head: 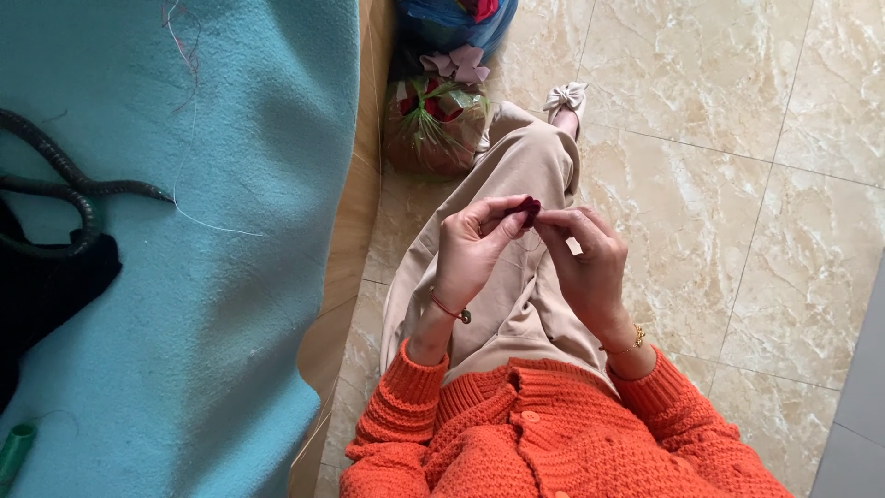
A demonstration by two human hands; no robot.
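Right at the fingertips, a small dark red piece (528,208) sits pinched between the thumb and forefinger of the left hand (472,251), whose fingers are closed together on it. The right hand (586,263) meets it from the other side, thumb and forefinger pressed together just beside the piece; whether they actually grip it or only touch it cannot be told. Both hands hover above the lap, over beige trousers (516,277).

Below the dark red piece, a thin red cord bracelet (450,310) circles the left wrist and a gold chain bracelet (632,341) circles the right, each next to the cuff of an orange knitted cardigan (544,433).

Above the piece, beyond the knee, stands a clear bag of red and green material (433,129) with a pinkish bow (455,65) on top, and a pale shoe with a bow (564,98) rests on the marble-tiled floor (737,184).

Well to the left of the piece lies a teal blanket (212,277) carrying a dark twisted cord (64,184) and a black cloth (46,286).
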